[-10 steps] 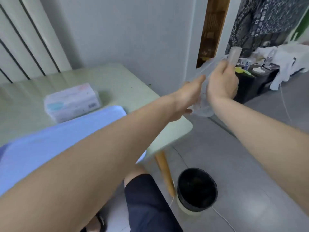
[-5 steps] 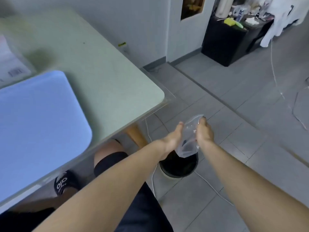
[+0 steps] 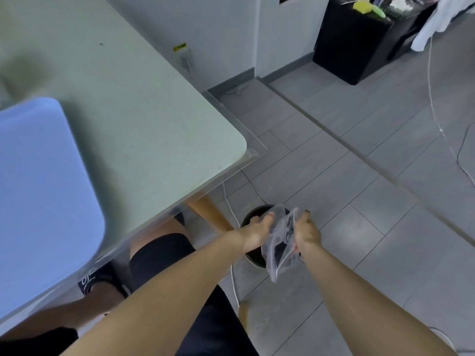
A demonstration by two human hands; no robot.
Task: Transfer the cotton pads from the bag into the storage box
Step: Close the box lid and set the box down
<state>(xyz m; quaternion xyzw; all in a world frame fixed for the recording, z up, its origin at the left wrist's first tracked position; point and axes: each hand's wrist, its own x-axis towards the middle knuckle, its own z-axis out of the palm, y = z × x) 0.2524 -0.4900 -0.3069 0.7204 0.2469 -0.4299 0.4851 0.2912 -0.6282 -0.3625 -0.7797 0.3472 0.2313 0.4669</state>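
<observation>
A clear, empty-looking plastic bag [image 3: 279,246] hangs crumpled between both hands, directly above a black waste bin [image 3: 253,214] on the floor. My left hand [image 3: 257,231] holds the bag's left side with its fingers on the film. My right hand [image 3: 307,232] grips the bag's right edge with curled fingers. No cotton pads show inside the bag. The storage box is out of view.
A pale green table [image 3: 144,119] with a clear edge guard fills the upper left, a blue mat [image 3: 41,196] lying on it. A wooden table leg [image 3: 210,214] stands beside the bin. White cables [image 3: 437,119] run over the grey floor tiles. A black cabinet [image 3: 352,39] stands far right.
Both hands have carried the bag down from in front of the wall to just above the waste bin. The view has tilted down toward the floor.
</observation>
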